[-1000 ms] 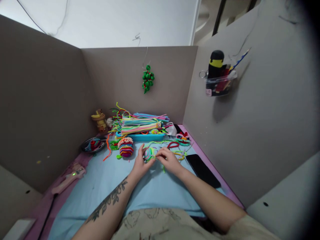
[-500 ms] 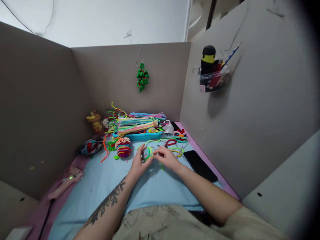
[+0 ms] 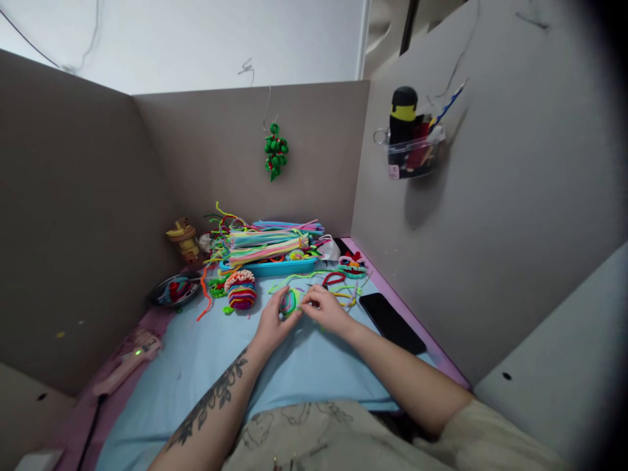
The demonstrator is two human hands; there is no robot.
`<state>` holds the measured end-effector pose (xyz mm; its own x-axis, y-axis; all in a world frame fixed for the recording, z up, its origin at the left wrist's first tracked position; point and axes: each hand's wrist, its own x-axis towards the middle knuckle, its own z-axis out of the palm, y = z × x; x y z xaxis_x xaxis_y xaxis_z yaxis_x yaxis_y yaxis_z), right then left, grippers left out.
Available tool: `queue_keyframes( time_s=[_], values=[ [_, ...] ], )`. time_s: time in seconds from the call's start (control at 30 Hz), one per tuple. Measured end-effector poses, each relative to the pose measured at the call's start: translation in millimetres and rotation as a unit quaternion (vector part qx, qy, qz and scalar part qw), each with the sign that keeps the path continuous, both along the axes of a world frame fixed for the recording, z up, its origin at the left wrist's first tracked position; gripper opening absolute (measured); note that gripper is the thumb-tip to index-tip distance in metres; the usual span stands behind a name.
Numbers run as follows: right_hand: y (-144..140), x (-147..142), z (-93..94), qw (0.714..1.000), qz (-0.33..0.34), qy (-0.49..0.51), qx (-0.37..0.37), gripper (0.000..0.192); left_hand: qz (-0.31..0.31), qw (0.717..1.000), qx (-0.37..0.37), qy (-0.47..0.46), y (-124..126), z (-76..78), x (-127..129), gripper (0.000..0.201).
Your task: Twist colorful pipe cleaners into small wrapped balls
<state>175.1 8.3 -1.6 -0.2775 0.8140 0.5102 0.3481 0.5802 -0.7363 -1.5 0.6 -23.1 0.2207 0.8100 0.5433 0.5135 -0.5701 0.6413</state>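
A small round piece of coiled pipe cleaners (image 3: 289, 302), in green, pink and purple bands, sits between my two hands above the blue cloth. My left hand (image 3: 273, 317) is closed around its left side, thumb in front. The fingers of my right hand (image 3: 322, 306) pinch at its right edge, where a green pipe cleaner end seems to be; the fingertips partly hide it. Just left stands a striped, multicoloured pipe cleaner piece (image 3: 241, 291) with a pale ruffled top. Loose pipe cleaners (image 3: 349, 297) in yellow, green and lilac lie right of my right hand.
Behind is a blue tray (image 3: 275, 268) heaped with bundled pipe cleaners (image 3: 267, 242). A black phone (image 3: 392, 324) lies at right, a dark bowl (image 3: 174, 291) and pink glue gun (image 3: 130, 363) at left. Grey panels (image 3: 255, 157) enclose the table; a plastic container (image 3: 415, 157) hangs at right.
The view has shifted slightly. My hands keep nearly the same hold on the coiled piece, which looks slightly turned; the green end hanging below my right fingers is now mostly out of sight.
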Motion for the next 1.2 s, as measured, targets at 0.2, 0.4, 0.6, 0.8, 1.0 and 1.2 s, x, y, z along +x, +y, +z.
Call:
queue_keyframes(
  time_s=[0.2, 0.4, 0.6, 0.8, 1.0, 1.2],
  values=[
    [-2.3, 0.0, 1.6, 0.999, -0.022, -0.005, 0.047, 0.012, 0.020, 0.992, 0.125, 0.031, -6.1, 11.8, -0.9, 0.025],
    [-3.8, 1.2, 1.5, 0.994, -0.030, -0.010, 0.102, 0.012, 0.009, 0.978, 0.203, 0.039, -6.3, 15.7, -0.8, 0.020],
    [-5.3, 0.4, 1.7, 0.993, -0.037, 0.002, 0.111, 0.012, -0.010, 0.981, 0.194, 0.030, -10.0, 17.9, 2.5, 0.024],
    [-4.4, 0.7, 0.5, 0.994, -0.044, 0.008, 0.099, 0.013, -0.046, 0.983, 0.172, 0.054, -14.5, 15.6, 5.8, 0.031],
    [-3.7, 1.1, 2.7, 0.997, -0.039, 0.017, 0.067, 0.013, -0.027, 0.987, 0.138, 0.074, -14.7, 12.6, 6.6, 0.036],
    [-9.6, -2.9, 6.0, 0.999, 0.010, 0.027, 0.043, 0.013, -0.011, 0.997, 0.057, 0.050, -13.8, 11.3, 6.3, 0.063]
  ],
)
